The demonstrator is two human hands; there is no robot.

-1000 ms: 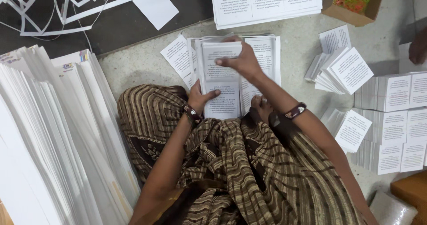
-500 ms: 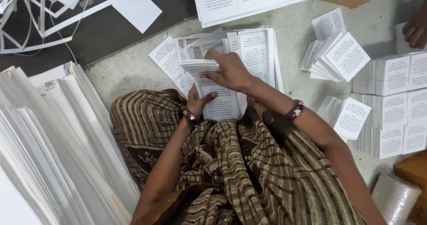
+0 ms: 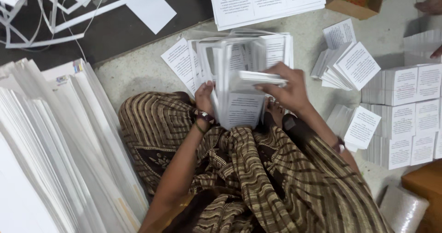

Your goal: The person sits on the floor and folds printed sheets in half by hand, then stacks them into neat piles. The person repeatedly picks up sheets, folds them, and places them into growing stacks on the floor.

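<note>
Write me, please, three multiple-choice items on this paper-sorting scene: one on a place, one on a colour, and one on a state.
1. Where does the small cardboard box sit?
A. upper right of the view
B. lower left
C. on the person's lap

2. What colour is the striped cloth over the person's legs?
A. bright blue
B. brown with pale stripes
C. plain red

3. What is the right hand doing?
A. lying flat on the floor
B. hanging free
C. gripping a thin bundle of white leaflets

Answers: 1 A, as the box lies by the top edge, right of the large printed sheets. 2 B, as the cloth shows brown bands. 3 C, as its fingers close on the bundle while the left hand steadies the leaflet stack.
</note>
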